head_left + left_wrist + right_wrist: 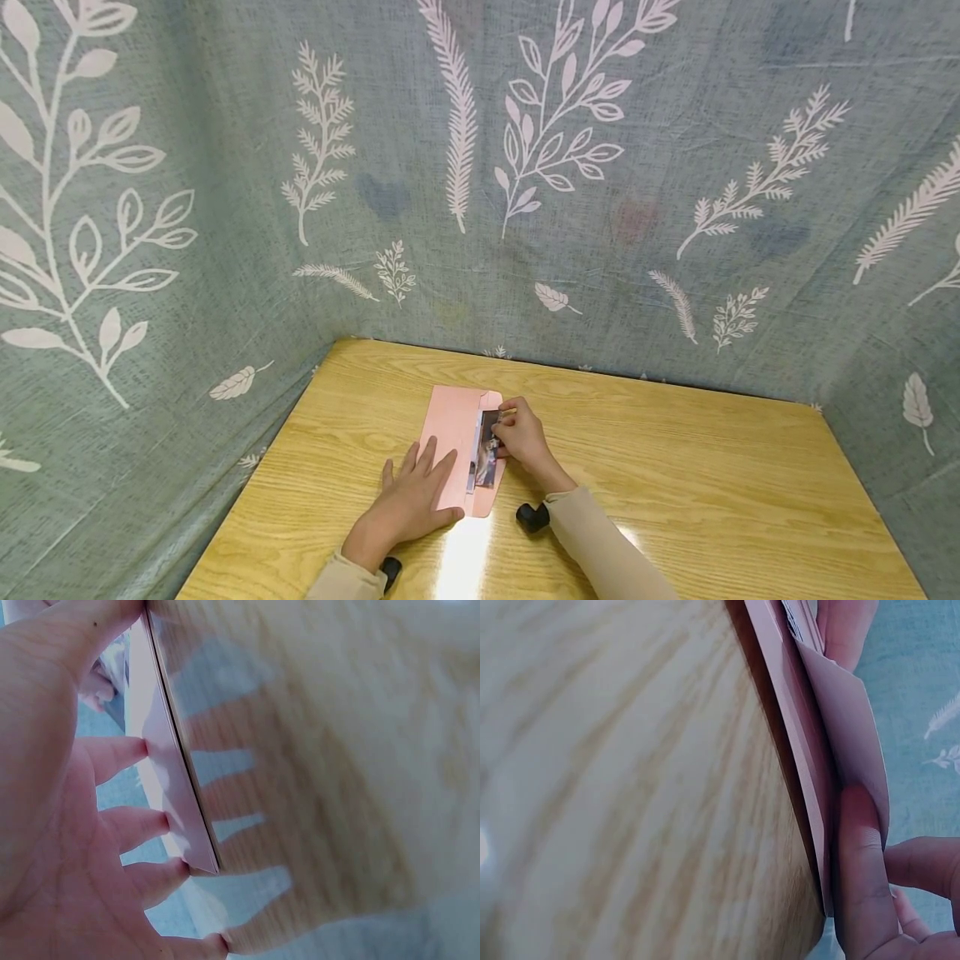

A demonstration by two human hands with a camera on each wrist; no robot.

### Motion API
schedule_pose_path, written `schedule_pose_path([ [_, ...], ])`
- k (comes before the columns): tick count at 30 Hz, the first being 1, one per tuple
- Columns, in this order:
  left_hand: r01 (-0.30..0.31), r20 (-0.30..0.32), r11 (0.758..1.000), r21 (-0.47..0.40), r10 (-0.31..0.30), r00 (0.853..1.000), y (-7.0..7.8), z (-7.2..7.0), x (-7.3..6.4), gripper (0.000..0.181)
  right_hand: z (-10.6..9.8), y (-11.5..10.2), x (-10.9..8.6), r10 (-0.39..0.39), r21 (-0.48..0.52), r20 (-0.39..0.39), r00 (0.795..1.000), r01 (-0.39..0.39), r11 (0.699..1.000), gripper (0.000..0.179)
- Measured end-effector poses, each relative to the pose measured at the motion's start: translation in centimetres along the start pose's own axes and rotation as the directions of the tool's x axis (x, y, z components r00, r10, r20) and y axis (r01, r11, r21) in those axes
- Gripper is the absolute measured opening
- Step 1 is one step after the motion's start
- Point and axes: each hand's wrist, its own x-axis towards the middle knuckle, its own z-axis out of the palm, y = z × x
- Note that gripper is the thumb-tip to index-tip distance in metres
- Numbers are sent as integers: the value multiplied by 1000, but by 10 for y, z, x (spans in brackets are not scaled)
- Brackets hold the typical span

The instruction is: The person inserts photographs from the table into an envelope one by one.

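Observation:
A pink envelope (453, 408) lies on the table with its flap side toward the right. Dark printed photos (487, 467) stick out of its opening, slightly fanned. My left hand (412, 500) rests spread over the envelope's left part, fingers straight; in the left wrist view its fingertips touch the pink paper (154, 742). At the envelope's right side my right hand (523, 435) pinches the edge of a photo. In the right wrist view, thumb and finger hold a pale sheet (847, 727) slightly lifted from the envelope (780, 697). How many photos there are cannot be told.
The glossy wooden table (675, 475) reaches far to the right and reflects light near the front. A leaf-patterned blue-green curtain (570, 208) hangs behind and at both sides. Black devices (532, 517) are worn at the wrists.

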Motion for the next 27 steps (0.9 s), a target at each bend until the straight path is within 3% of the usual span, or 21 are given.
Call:
schedule_pose_path([
  [8, 6, 1, 1000, -7, -6, 1000, 1, -2, 1, 88, -1, -2, 1, -2, -32, -4, 1000, 2, 999, 33],
  [27, 10, 17, 1000, -2, -10, 1000, 3, -1, -1, 89, -23, -2, -15, 59, 80, 54, 997, -63, 995, 37],
])
